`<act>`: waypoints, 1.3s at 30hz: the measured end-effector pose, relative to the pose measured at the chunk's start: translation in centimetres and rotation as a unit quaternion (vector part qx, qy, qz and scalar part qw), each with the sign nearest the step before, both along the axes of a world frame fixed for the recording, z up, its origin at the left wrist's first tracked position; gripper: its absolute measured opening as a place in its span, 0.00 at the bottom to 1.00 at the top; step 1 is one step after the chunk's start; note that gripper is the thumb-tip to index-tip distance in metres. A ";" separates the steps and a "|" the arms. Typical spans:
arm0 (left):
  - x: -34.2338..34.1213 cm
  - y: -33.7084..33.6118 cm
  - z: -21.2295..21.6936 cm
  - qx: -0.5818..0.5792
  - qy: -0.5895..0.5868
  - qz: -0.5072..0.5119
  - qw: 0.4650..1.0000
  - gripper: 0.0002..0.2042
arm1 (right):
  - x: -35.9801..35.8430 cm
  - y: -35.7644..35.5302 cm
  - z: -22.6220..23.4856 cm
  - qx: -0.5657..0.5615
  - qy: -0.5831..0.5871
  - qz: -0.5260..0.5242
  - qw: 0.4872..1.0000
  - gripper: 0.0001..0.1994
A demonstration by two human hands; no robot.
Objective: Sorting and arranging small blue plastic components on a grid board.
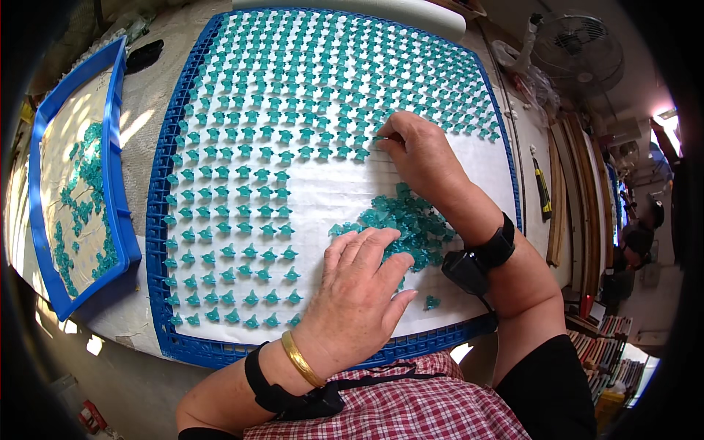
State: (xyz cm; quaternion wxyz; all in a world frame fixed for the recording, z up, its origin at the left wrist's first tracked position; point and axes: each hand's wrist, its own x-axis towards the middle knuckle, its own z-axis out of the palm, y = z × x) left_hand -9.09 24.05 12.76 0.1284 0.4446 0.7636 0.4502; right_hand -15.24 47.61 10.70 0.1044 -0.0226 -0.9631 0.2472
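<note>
A large blue plastic tray [158, 242] lined with white paper holds many small teal plastic pieces [293, 110] set upright in neat rows. A loose heap of the same teal pieces [403, 216] lies on the paper at the lower right. My right hand [419, 152] reaches to the end of a row, its fingertips pinched on one teal piece at the row's edge. My left hand [361, 290] rests flat beside the heap, fingers spread over its near edge, holding nothing I can see.
A second blue tray [117, 132] with scattered teal pieces stands at the left. The trays sit on a grey worktable [139, 154]. A white roll [367, 11] lies behind the big tray. A fan [579, 48], a yellow-black tool [543, 192] and another person [638, 235] are to the right.
</note>
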 end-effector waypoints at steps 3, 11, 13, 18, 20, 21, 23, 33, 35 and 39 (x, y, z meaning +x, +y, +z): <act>0.0 0.0 0.0 0.001 0.003 -0.001 1.000 0.18 | 0.1 -0.1 0.1 0.006 0.006 0.001 1.000 0.03; 0.0 0.1 0.1 0.001 0.008 0.002 1.000 0.17 | 0.4 0.2 0.9 0.041 0.010 0.003 0.999 0.05; -0.1 0.0 0.1 -0.009 0.008 0.010 1.000 0.17 | 0.6 0.3 1.8 0.058 0.021 0.008 0.998 0.05; -0.2 0.0 0.0 -0.007 0.013 0.012 1.000 0.16 | 2.7 1.4 5.3 -0.020 -0.159 0.100 0.982 0.07; -0.2 0.0 0.1 -0.007 0.016 0.012 1.000 0.16 | 3.3 2.1 4.7 -0.040 -0.177 0.137 0.974 0.10; -0.2 0.0 0.1 -0.008 0.015 0.012 1.000 0.16 | 3.7 2.0 4.7 -0.039 -0.190 0.144 0.970 0.10; -0.2 0.0 0.0 -0.008 0.015 0.010 1.000 0.16 | 4.0 1.8 5.1 -0.040 -0.225 0.136 0.964 0.12; -0.3 0.0 0.1 -0.007 0.008 0.008 1.000 0.16 | 5.4 1.6 4.0 -0.034 -0.155 0.086 0.984 0.06; -0.2 0.0 0.1 -0.007 0.007 0.008 1.000 0.16 | 5.3 1.5 4.0 -0.026 -0.138 0.000 0.990 0.05; -0.3 0.0 0.2 -0.005 0.004 0.009 1.000 0.15 | 4.9 2.2 2.6 0.052 -0.078 0.050 0.994 0.06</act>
